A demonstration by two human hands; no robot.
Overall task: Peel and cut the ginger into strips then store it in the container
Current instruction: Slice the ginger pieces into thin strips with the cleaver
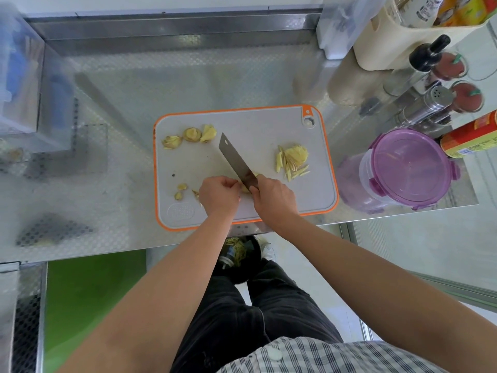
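We find the label on the red tin (470, 138) at right too blurred to read. The pale yellow ginger piece (245, 188) sits low-centre on the cutting board (269, 125), pinched by the left grip (219, 193). The right grip (274, 196) curls round the knife (234, 161). Cut strips (291, 161) lie near the board's right edge, and the lidded container (408, 168) stands beyond it.

orange-rimmed grey cutting board (269, 200), pale yellow ginger strips (291, 161), purple-lidded container (408, 168), checked shirt (336, 356)
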